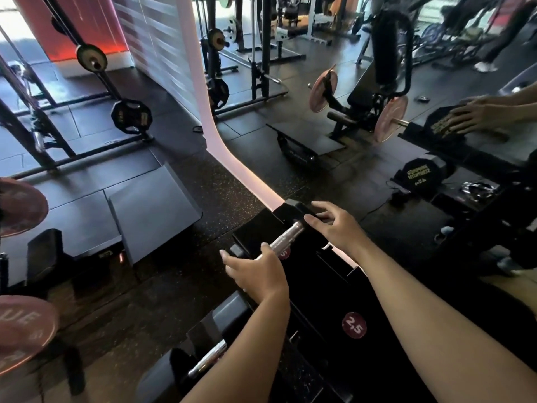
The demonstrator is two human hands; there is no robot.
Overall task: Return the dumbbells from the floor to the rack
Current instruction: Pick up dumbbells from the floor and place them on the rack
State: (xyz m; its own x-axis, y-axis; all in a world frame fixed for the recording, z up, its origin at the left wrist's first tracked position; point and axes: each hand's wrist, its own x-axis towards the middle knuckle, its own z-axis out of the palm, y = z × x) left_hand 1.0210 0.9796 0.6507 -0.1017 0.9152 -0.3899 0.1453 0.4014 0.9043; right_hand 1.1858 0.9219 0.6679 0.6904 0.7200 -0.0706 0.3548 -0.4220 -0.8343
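A small black hex dumbbell with a knurled chrome handle (286,238) lies on the top tier of the black rack (325,289), next to a mirror. My left hand (257,271) grips the near end of its handle. My right hand (334,225) rests on the far head, fingers spread over it. A second dumbbell with a chrome handle (207,362) sits on the rack nearer to me, partly hidden under my left forearm. A round red "2,5" label (354,325) marks the rack.
The mirror on the right reflects my hands, larger hex dumbbells (418,175) and a plate-loaded machine (360,112). Pink weight plates (20,333) stand at the left edge. Dark floor mats (151,207) and squat rack frames (43,135) fill the left side.
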